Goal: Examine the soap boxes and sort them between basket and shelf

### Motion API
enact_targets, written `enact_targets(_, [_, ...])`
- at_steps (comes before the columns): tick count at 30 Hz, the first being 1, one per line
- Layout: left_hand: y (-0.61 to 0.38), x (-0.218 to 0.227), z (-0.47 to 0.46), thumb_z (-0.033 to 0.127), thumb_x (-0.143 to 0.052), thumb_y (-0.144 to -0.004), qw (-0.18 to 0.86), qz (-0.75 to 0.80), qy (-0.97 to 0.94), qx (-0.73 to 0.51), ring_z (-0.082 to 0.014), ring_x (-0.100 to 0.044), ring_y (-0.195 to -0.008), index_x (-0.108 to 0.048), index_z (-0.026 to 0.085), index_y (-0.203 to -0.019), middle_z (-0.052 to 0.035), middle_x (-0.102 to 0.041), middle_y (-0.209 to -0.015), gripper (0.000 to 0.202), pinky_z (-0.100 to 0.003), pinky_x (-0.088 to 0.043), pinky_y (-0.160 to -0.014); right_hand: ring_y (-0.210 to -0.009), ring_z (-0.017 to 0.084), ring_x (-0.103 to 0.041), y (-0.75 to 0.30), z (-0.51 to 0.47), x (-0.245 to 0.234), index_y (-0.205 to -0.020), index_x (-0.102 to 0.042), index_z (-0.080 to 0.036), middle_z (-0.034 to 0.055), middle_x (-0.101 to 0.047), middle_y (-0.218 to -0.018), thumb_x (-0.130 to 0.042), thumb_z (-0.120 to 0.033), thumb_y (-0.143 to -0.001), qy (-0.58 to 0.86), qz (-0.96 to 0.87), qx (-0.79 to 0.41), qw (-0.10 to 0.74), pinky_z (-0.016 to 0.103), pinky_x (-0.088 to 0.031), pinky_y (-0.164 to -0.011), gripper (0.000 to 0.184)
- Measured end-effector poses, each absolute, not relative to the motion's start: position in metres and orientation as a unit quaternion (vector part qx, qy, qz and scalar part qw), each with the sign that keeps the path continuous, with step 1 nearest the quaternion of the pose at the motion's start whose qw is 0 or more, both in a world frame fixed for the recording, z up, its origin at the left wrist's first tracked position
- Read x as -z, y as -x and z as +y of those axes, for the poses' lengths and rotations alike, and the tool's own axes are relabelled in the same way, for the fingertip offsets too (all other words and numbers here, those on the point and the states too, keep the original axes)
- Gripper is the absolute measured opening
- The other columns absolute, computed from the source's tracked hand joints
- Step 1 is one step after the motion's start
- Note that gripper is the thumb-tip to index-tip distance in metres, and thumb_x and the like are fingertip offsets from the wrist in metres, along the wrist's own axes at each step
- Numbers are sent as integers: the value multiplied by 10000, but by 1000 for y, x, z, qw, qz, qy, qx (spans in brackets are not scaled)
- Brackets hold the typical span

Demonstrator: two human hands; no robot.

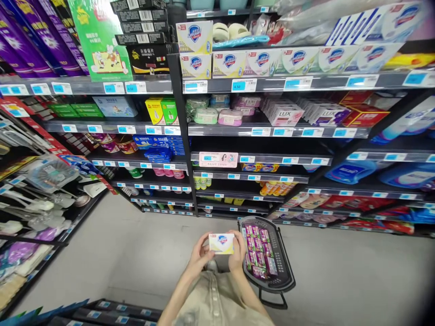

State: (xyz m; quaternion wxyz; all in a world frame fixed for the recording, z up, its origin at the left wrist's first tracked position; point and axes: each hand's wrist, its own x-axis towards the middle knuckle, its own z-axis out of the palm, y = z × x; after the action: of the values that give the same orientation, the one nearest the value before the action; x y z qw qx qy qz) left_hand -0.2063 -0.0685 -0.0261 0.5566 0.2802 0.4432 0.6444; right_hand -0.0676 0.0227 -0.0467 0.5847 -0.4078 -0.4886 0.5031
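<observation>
The left grip [199,255] and right grip [238,253] curl snugly round opposite ends of a white-and-yellow box [221,243], between them. Just right of the right grip, a dark basket [280,258] holds purple packs [258,245]; beyond both grips stand stocked shelves [265,85].

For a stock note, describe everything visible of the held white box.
The white box is rectangular, apparently cardboard, with a blue shield logo, red print upper left and yellow towards the bottom. It looks closed, printed face toward the camera, roughly level, left of the basket. The left grip holds one end, the right grip the other.
</observation>
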Motion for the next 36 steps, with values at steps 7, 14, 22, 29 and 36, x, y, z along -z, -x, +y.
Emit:
enact_targets(7, [202,26,-78,486,-939,-781,500,463,-265,-682,-253,-762,-1010,-681,262,-1402,-169,-632,-1500,708,-286,-605,-741,-892,271,-710,69,16,31,-1003,-726,-208,95,-753,-1002,-537,-562,-999,414,-503,-519,553,375,-546,-776,401])
enact_targets(14, [206,20,-86,506,-942,-773,495,465,-319,-660,-294,-765,-1084,-639,246,-1430,-202,-599,-1543,769,-360,-647,-854,-836,243,-666,70,10,12,-929,-680,-222,55,-706,-918,-500,-492,-1014,372,-515,-492,595,359,-512,-751,336])
enact_targets(22, [213,9,-95,551,-943,-755,472,463,-344,-666,-289,-778,-1059,-624,228,-1429,-228,-600,-1547,813,-360,-631,-877,-869,231,-646,75,-6,-9,-928,-672,-225,47,-700,-938,-521,-400,-996,347,-510,-474,628,360,-494,-789,241])
enact_targets(29, [209,5,-93,516,-930,-789,473,469,-362,-652,-281,-765,-1090,-603,245,-1472,-209,-578,-1579,804,-355,-629,-886,-897,250,-665,71,-9,-10,-974,-670,-229,65,-718,-959,-518,-437,-989,380,-498,-461,629,384,-514,-813,258])
enact_targets(36, [205,-1,-96,464,-945,-778,451,489,-357,-656,-248,-762,-1048,-620,235,-1440,-199,-581,-1581,772,-352,-620,-914,-897,249,-680,71,-8,-10,-995,-693,-231,65,-740,-951,-528,-462,-998,400,-513,-447,613,385,-530,-812,284])
